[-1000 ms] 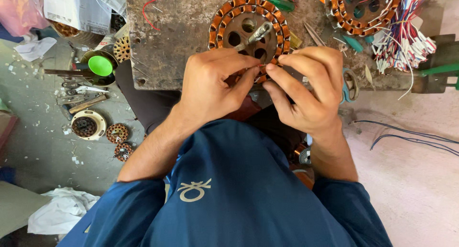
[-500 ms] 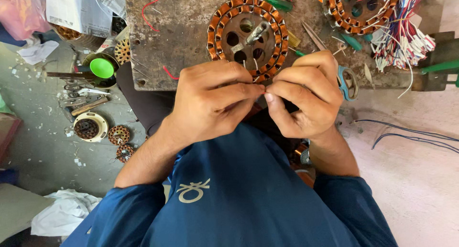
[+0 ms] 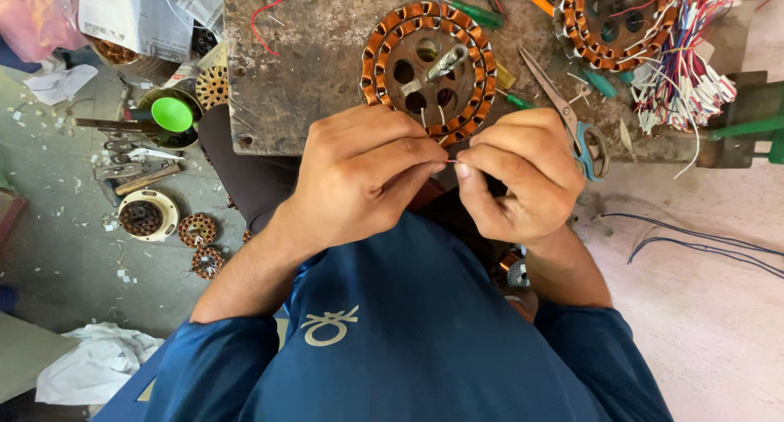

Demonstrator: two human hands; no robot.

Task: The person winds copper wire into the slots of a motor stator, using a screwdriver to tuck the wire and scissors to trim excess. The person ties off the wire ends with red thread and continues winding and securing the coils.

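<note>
A round stator [image 3: 428,66] wound with copper coils lies on a worn work slab [image 3: 310,71]. Just below it, my left hand [image 3: 367,173] and my right hand [image 3: 523,173] meet fingertip to fingertip, pinching a thin wire [image 3: 451,160] between them. Thin wire ends rise from my fingers toward the stator's lower rim. Both hands hover over the slab's near edge, above my blue shirt.
Blue-handled scissors [image 3: 572,120] lie right of the stator. A second stator [image 3: 608,22] with a bundle of red, white and blue leads [image 3: 682,71] sits at the far right. Green-handled screwdrivers [image 3: 478,13] rest on the slab. Small coils [image 3: 198,230], tools and a green lid [image 3: 171,114] litter the floor at left.
Both hands have drawn back from the stator toward my body, and their fingertips have come together on the wire.
</note>
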